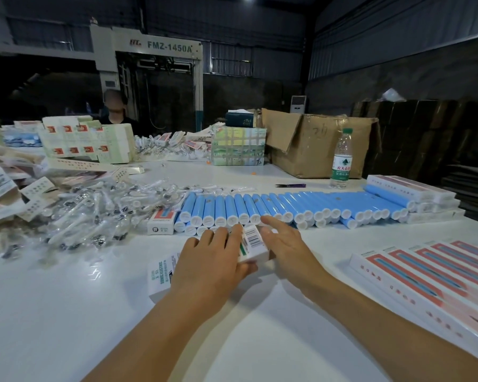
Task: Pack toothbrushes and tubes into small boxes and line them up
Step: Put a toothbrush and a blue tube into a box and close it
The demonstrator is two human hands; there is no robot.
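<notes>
My left hand [213, 260] grips a small white box [255, 244] with a barcode, holding it over the white table [66, 312]. My right hand [284, 244] stretches forward with straight fingers, its index fingertip close to the white caps of a long row of blue tubes [287, 205]. A heap of toothbrush heads in clear wrappers [94, 213] lies to the left. One small closed box [162, 220] stands beside the tubes. Packed pink and white boxes [431, 279] lie lined up at the right.
An open cardboard carton [320, 144] and a water bottle [342, 161] stand at the back right, with purple snips [291, 185] nearby. Flat unfolded boxes [6, 188] pile up at the left. Stacked boxes [414, 194] sit behind the tubes. A person sits at the far side.
</notes>
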